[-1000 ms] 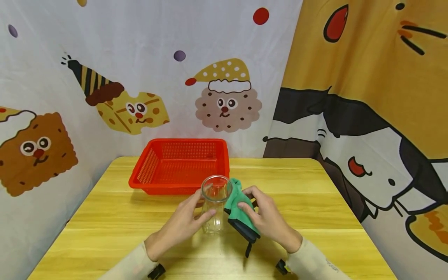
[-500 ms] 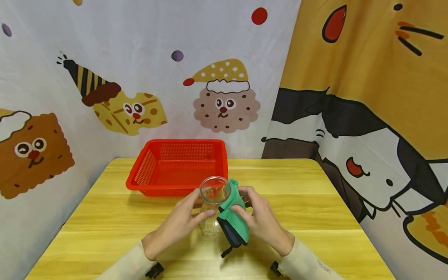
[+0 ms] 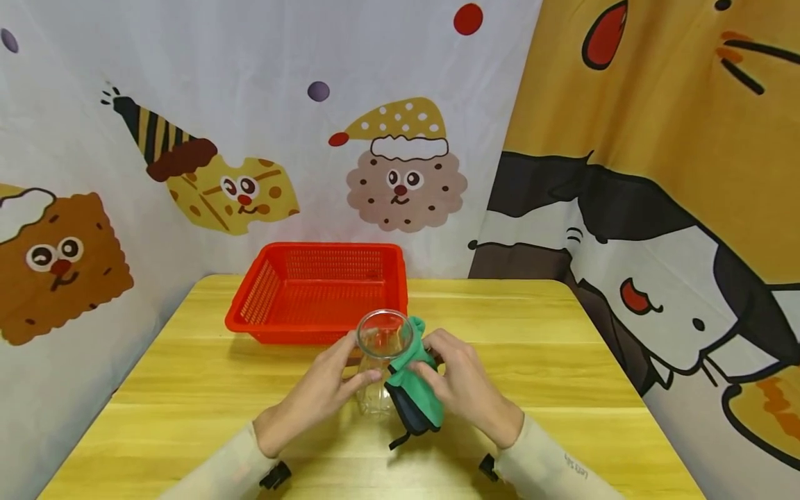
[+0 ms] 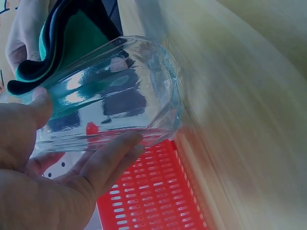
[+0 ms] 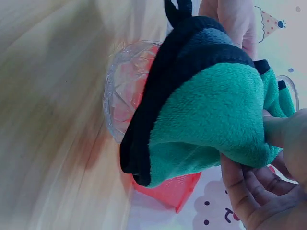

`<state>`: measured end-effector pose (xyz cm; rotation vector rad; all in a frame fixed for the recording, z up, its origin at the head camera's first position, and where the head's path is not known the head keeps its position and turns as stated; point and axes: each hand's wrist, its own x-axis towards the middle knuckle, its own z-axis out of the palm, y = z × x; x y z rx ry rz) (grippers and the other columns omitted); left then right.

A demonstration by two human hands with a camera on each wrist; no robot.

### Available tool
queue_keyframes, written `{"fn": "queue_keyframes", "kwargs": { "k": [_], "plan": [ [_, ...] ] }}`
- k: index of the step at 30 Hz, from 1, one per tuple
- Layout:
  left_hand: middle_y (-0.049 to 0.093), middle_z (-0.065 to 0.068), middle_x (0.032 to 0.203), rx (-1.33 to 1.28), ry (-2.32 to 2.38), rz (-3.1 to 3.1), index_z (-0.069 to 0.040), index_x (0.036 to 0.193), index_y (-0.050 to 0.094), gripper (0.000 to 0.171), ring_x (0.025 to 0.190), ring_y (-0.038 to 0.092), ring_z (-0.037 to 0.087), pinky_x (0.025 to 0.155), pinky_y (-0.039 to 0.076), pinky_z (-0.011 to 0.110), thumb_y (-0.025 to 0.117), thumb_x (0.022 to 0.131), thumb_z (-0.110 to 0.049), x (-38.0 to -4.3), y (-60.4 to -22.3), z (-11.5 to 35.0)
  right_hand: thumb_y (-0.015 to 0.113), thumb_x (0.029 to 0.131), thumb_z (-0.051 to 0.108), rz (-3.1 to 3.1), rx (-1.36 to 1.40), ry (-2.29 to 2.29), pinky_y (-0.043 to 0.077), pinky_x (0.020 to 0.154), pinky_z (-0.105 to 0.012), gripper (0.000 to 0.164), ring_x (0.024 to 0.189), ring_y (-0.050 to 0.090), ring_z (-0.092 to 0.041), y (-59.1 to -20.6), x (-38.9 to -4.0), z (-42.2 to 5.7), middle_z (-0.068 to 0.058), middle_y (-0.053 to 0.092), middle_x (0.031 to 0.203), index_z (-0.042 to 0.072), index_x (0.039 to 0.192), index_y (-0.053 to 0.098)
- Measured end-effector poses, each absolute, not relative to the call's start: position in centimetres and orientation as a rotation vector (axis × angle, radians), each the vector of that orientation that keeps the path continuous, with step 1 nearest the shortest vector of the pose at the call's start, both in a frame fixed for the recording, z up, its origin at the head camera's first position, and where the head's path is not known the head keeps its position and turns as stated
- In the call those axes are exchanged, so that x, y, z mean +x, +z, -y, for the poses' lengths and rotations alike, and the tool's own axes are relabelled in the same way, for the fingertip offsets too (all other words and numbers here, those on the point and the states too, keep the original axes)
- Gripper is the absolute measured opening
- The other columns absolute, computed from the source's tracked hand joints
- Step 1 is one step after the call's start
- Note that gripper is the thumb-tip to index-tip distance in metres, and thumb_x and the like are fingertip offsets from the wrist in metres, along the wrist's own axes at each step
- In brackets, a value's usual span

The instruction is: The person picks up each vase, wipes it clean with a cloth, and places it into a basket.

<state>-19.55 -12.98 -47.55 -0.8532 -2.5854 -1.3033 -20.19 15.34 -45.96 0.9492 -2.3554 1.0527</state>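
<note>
A clear glass vase or jar point(image 3: 375, 392) with a round rim and faceted lower part stands upright at the front middle of the table in the head view. My left hand point(image 3: 321, 389) grips it from the left, thumb on the near side and fingers round the far side. In my right hand point(image 3: 471, 389) a green towel point(image 3: 426, 396) with black edging and a hanging loop is pinched between thumb and fingers. The towel lies against the right side of the glass point(image 4: 120, 96). In the right wrist view the towel point(image 5: 206, 110) hides much of the glass.
A red plastic basket point(image 3: 315, 337) with slotted walls stands behind the glass, towards the back left of the wooden table point(image 3: 531, 347). Printed curtains point(image 3: 250, 69) hang behind the table and along its sides.
My right hand has moved slightly left with the towel, bringing it closer over the glass's right side. The towel's lower end and loop have swung left. My left hand keeps its hold.
</note>
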Motion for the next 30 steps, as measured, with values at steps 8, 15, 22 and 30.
{"fn": "queue_keyframes", "kwargs": {
  "k": [8,15,22,30],
  "plan": [
    [0.069,0.015,0.164,-0.855,-1.289,2.593,-0.012,0.176,0.045,0.077,0.14,0.077,0.038,0.11,0.072,0.053,0.082,0.11,-0.025,-19.8,-47.5,13.0,0.097,0.095,0.005,2.442,0.951,0.976,0.06,0.066,-0.017,0.022,0.082,0.062,-0.003,-45.8,-20.2,-15.2,0.002,0.07,0.093,0.011,0.098,0.075],
    [0.068,0.014,0.166,-0.841,-1.288,2.604,-0.015,0.177,0.043,0.078,0.138,0.078,0.038,0.109,0.072,0.05,0.082,0.11,-0.025,-19.7,-47.6,12.9,0.097,0.095,0.008,2.523,0.971,0.94,0.051,0.06,-0.015,0.027,0.075,0.055,-0.004,-46.0,-20.2,-15.4,0.004,0.066,0.086,0.013,0.091,0.071],
    [0.067,0.017,0.166,-0.798,-1.282,2.629,-0.015,0.178,0.042,0.079,0.134,0.08,0.042,0.107,0.073,0.054,0.082,0.11,-0.022,-19.4,-47.6,12.9,0.097,0.095,0.01,2.619,1.011,0.874,0.049,0.058,-0.013,0.028,0.075,0.052,-0.001,-47.2,-20.4,-15.6,0.004,0.065,0.084,0.013,0.088,0.071],
    [0.067,0.018,0.166,-0.799,-1.278,2.63,-0.014,0.178,0.042,0.079,0.134,0.08,0.043,0.107,0.073,0.055,0.083,0.11,-0.018,-19.4,-47.5,12.8,0.095,0.096,0.007,2.757,1.033,0.865,0.056,0.059,-0.011,0.025,0.075,0.056,0.002,-48.0,-20.5,-15.8,0.003,0.069,0.086,0.012,0.088,0.073]
  ]
}}
